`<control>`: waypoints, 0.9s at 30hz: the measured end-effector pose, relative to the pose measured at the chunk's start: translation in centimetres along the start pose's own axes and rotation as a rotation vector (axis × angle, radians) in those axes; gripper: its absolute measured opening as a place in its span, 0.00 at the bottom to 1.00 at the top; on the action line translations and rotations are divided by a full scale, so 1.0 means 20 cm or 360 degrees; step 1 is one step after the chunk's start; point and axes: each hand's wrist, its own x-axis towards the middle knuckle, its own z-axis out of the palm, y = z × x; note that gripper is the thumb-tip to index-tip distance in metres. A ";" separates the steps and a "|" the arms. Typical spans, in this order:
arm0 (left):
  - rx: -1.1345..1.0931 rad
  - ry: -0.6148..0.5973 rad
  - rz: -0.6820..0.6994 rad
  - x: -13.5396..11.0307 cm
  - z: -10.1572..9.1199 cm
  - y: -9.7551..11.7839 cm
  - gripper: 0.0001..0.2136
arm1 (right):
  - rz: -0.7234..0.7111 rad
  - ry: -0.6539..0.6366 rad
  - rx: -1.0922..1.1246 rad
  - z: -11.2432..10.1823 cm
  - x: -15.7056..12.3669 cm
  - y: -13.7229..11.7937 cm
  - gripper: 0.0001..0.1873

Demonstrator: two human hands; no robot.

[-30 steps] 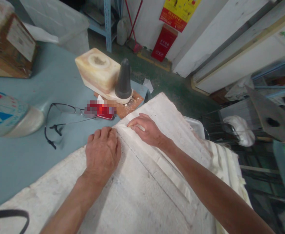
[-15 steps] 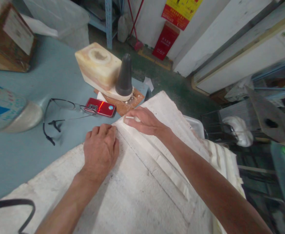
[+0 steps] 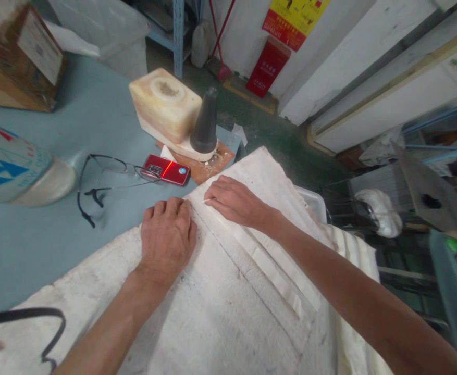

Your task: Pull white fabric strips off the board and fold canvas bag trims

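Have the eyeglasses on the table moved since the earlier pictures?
No. The eyeglasses lie in the same place relative to the dark cone; the slight shift in the picture comes from the camera.

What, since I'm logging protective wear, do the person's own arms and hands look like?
The left hand and right hand are ungloved. The left forearm and right forearm are bare, with no sleeve, watch or bracelet in view.
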 end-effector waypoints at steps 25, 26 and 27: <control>-0.0042 -0.0064 -0.0049 0.00 -0.02 0.01 0.22 | 0.0207 0.0283 0.0298 -0.28 -0.21 -0.21 0.12; -0.0049 -0.0067 -0.0055 0.00 -0.02 0.01 0.22 | 0.0224 0.0346 0.0306 -0.31 -0.25 -0.24 0.13; -0.0056 -0.0069 -0.0061 0.00 -0.02 0.01 0.22 | 0.0232 0.0398 0.0307 -0.34 -0.29 -0.27 0.12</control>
